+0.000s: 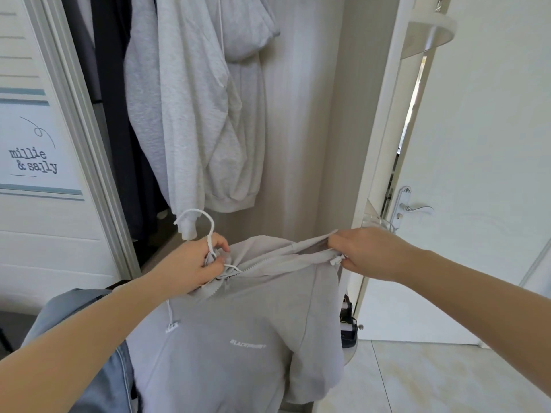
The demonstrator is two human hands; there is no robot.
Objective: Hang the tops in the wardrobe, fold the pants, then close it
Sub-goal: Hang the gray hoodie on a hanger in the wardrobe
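Grey fleece makes up the hoodie [238,347], which hangs in front of the open wardrobe [298,144], its body drooping below the two hands with the small printed logo facing the camera. It is a zip-up top, and the zip is open near the collar, probably so the hanger can be worked inside.

The left hand [196,263] grips the neck of the white hanger [205,231] together with a bunch of collar fabric; its fingers are curled round both, and the hook stands free above the knuckles, ready, it seems, to go over a rail. The right hand [357,251] pinches the far shoulder of the hoodie, fingers and thumb closed on the cloth and on what looks like the hanger's end, pulling the shoulder line taut. Holding it stretched this way most likely seats the shoulder squarely on the hanger arm so the top will not slide off.

Behind it, a pale grey sweatshirt [193,114] already hangs in the wardrobe, with dark clothes [119,114] just beside it to the left. Bluish denim [98,338] lies under the left forearm; whether it is the pants cannot be told. To the right a white door [477,174] with a lever handle [414,208] stands ajar, and pale tiles cover the floor [432,380].
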